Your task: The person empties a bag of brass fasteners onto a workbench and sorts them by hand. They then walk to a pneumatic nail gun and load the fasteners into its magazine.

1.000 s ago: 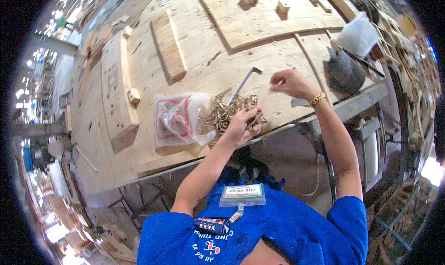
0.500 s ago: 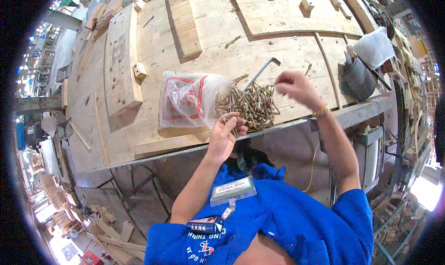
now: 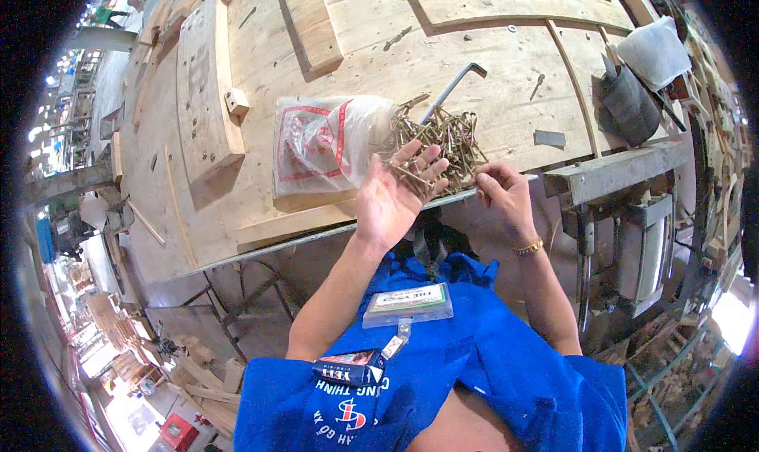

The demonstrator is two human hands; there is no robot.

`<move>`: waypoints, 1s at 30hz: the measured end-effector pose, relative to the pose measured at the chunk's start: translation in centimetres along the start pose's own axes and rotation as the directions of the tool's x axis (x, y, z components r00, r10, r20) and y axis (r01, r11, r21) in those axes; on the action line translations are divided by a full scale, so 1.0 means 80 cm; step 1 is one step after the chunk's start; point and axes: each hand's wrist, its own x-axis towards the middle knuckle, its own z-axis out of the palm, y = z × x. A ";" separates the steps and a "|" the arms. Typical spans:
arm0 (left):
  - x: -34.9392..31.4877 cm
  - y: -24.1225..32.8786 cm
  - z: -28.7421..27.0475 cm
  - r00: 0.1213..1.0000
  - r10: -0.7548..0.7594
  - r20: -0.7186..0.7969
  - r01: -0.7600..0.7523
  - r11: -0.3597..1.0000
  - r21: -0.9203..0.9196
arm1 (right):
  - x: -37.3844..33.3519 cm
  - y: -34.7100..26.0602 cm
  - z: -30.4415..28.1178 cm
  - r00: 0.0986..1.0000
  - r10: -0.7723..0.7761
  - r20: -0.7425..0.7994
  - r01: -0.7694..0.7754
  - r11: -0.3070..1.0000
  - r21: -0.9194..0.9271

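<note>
A pile of brass-coloured screws (image 3: 447, 139) lies on the plywood workbench (image 3: 371, 64) beside the mouth of a clear plastic bag (image 3: 320, 143) with red print. My left hand (image 3: 395, 199) is palm up at the bench's near edge, fingers spread, with a few screws lying across its fingers. My right hand (image 3: 502, 199) is just right of it, fingers pinched together at the edge of the pile; whether a screw is between them I cannot tell. A bent metal hex key (image 3: 455, 84) lies beyond the pile.
Thick wooden boards (image 3: 205, 80) and a small block (image 3: 236, 102) lie left of the bag. A dark round container (image 3: 628, 104) and a white bag (image 3: 652, 50) stand at the right. A metal machine bracket (image 3: 609, 175) juts out at the bench's right end.
My left hand has turned palm up and lifted off the pile with screws on it. My right hand has come back from the far side of the pile toward the left hand.
</note>
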 end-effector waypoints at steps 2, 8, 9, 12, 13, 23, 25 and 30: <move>-0.001 -0.003 0.003 1.000 0.017 -0.008 -0.016 0.997 0.077 | -0.004 0.013 0.003 0.997 -0.033 -0.065 0.036 0.998 0.053; -0.004 -0.012 -0.004 0.999 -0.021 -0.042 0.031 0.961 0.274 | -0.005 0.032 0.013 0.979 -0.093 -0.183 0.099 0.995 0.023; -0.007 -0.013 -0.007 0.998 -0.038 -0.050 0.051 0.956 0.288 | -0.003 0.035 0.013 0.976 -0.143 -0.167 0.146 0.989 0.008; -0.016 -0.023 -0.015 0.991 -0.060 -0.120 0.093 0.954 0.285 | -0.025 0.024 0.017 0.969 -0.231 -0.086 0.225 0.972 -0.073; -0.020 -0.030 -0.012 0.974 -0.022 -0.224 0.102 0.930 0.353 | -0.035 0.016 0.018 0.957 -0.288 -0.017 0.285 0.954 -0.096; -0.031 -0.054 -0.003 0.933 0.036 -0.357 0.219 0.732 0.645 | -0.086 0.012 0.036 0.829 -0.557 0.050 0.553 0.804 -0.218; -0.032 -0.054 -0.004 0.959 0.027 -0.283 0.185 0.699 0.691 | -0.096 0.011 0.041 0.819 -0.573 0.013 0.556 0.790 -0.259; -0.046 -0.048 -0.005 0.966 -0.102 -0.239 0.252 0.587 0.769 | -0.127 0.011 0.067 0.805 -0.592 -0.047 0.553 0.776 -0.302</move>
